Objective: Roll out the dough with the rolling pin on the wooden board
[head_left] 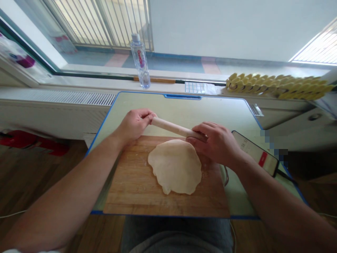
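Note:
A thin wooden rolling pin [172, 128] lies across the far edge of a flattened round of pale dough [176, 166]. My left hand [133, 124] grips the pin's left end. My right hand [217, 143] presses down on its right end, fingers curled over it. The dough rests on a wooden cutting board [131, 189], which sits on a small light table with a blue rim [181, 96].
A phone [259, 153] with a cable lies on the table right of my right hand. On the sill behind stand a plastic water bottle [140, 61] and a yellow folded object [276, 86]. A radiator grille [60, 97] runs at left.

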Action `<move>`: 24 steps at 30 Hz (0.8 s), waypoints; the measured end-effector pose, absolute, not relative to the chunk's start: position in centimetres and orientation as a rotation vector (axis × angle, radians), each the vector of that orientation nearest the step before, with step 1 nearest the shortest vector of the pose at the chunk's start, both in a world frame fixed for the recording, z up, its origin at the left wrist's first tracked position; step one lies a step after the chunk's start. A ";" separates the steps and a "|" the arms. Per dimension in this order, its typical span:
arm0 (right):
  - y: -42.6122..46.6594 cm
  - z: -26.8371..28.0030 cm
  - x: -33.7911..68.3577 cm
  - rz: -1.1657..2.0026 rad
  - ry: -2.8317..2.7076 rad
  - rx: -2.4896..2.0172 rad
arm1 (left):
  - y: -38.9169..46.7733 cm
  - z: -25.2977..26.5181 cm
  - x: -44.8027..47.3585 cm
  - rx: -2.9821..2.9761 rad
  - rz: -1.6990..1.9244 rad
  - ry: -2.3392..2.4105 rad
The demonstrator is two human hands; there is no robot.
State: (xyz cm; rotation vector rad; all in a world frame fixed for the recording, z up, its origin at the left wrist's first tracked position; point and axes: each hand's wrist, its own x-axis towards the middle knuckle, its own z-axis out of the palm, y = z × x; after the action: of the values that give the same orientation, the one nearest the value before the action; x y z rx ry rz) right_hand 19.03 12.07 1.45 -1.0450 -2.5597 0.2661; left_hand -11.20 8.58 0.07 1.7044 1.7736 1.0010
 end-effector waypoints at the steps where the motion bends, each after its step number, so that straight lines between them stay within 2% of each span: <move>1: 12.0 1.6 19.0 0.301 -2.535 -1.100 | 8.6 0.0 -11.2 1.704 0.984 1.800; 7: 11.8 1.9 18.8 0.404 -2.405 -1.422 | 7.4 1.3 -9.9 1.959 0.745 1.550; 11: 11.9 1.8 18.6 0.434 -2.423 -1.432 | 6.5 1.7 -8.8 2.116 0.596 1.363; 15: 11.9 1.8 18.5 0.435 -2.442 -1.439 | 6.4 1.3 -8.4 2.217 0.502 1.370; 24: 11.9 1.8 18.6 0.445 -2.432 -1.423 | 6.3 1.8 -8.0 2.246 0.459 1.340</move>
State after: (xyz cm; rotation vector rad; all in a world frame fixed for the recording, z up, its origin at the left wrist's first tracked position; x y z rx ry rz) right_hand 18.63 11.92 1.76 -1.4233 -2.4324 0.4448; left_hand -7.99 6.25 1.78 2.2464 1.3400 0.4591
